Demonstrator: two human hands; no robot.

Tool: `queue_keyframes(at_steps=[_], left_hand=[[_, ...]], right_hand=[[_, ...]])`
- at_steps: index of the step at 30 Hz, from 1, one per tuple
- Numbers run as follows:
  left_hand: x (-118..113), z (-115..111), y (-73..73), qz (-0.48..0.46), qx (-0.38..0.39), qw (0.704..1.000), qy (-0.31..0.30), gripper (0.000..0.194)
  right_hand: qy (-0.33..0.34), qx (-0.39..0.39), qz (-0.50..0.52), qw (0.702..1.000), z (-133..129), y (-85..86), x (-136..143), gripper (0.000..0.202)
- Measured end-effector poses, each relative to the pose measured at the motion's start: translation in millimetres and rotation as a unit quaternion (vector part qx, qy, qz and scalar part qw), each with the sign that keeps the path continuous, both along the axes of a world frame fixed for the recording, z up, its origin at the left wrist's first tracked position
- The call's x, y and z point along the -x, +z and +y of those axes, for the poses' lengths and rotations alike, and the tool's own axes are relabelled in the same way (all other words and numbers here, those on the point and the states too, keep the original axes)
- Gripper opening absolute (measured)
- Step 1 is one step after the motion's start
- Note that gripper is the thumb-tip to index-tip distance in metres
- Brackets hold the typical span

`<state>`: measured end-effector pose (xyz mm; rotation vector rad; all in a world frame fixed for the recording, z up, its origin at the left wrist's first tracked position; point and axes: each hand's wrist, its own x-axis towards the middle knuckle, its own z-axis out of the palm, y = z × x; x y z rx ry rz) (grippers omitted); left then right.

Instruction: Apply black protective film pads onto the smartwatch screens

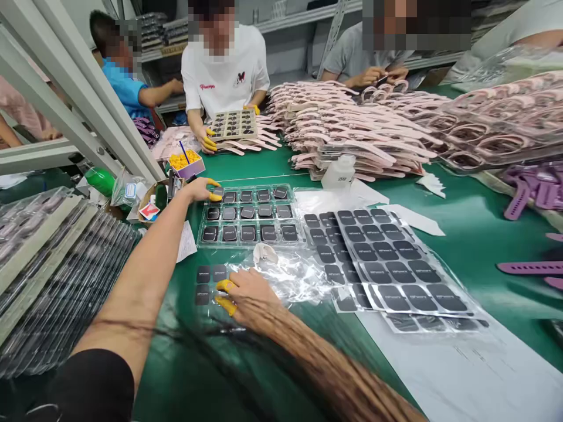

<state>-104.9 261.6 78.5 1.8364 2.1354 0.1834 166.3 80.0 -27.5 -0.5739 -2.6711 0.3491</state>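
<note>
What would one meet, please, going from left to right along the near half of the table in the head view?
Stacked clear trays → left hand → clear tray of dark square parts → sheets of dark square stickers → purple watch strap.
</note>
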Motion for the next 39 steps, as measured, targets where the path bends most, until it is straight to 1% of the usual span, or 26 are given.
queue_keyframes(at_steps=[3,5,8,11,13,15,20,23,26,29,31,34,36,39], left_hand=[[18,11,5.0,0.032,0.075,0.997,-0.006,0.046],[20,13,2.0,0.053,0.088,0.995,-0.005,0.041],[16,12,-10.7,0.086,0.066,0.994,0.013,0.041],[13,3,-24.2,0.113,0.027,0.993,0.036,0.045],[13,-2,-27.7,0.123,0.016,0.991,0.040,0.045],[15,-5,-25.5,0.126,0.027,0.991,0.028,0.045],[20,4,-8.9,0.125,0.065,0.990,-0.012,0.052],[19,8,-2.4,0.118,0.065,0.991,-0.016,0.052],[15,3,-0.3,0.101,0.053,0.993,-0.005,0.047],[3,-18,-2.9,0.089,0.011,0.996,0.026,0.040],[-12,-42,-7.6,0.084,-0.051,0.994,0.052,0.040],[-41,-89,-18.7,0.078,-0.144,0.983,0.079,0.043],[-62,-124,-28.2,0.074,-0.163,0.981,0.075,0.042],[-86,-169,-43.4,0.066,-0.168,0.983,0.040,0.042]], right_hand=[[-0.002,-0.025,0.008,1.000,1,-10.4,2,0.035],[-0.006,-0.041,0.012,0.999,2,-13.0,2,0.035],[-0.002,-0.056,0.015,0.998,2,-12.6,2,0.034],[-0.001,-0.056,0.014,0.998,2,-11.0,1,0.033],[-0.002,-0.051,0.012,0.999,1,-10.2,1,0.032],[-0.001,-0.044,0.009,0.999,1,-9.3,1,0.030],[0.006,-0.019,0.008,1.000,1,-5.6,1,0.029],[0.009,-0.006,0.013,1.000,0,-2.7,0,0.031],[0.010,0.002,0.007,1.000,0,0.6,-1,0.031],[0.008,0.019,0.007,1.000,1,3.3,-2,0.032],[0.008,0.036,0.017,0.999,1,4.3,-3,0.030],[0.007,0.047,0.031,0.998,-1,5.1,-3,0.027],[0.008,0.050,0.041,0.998,-3,6.7,-4,0.025],[-0.014,0.050,0.062,0.997,-4,13.1,-9,0.028]])
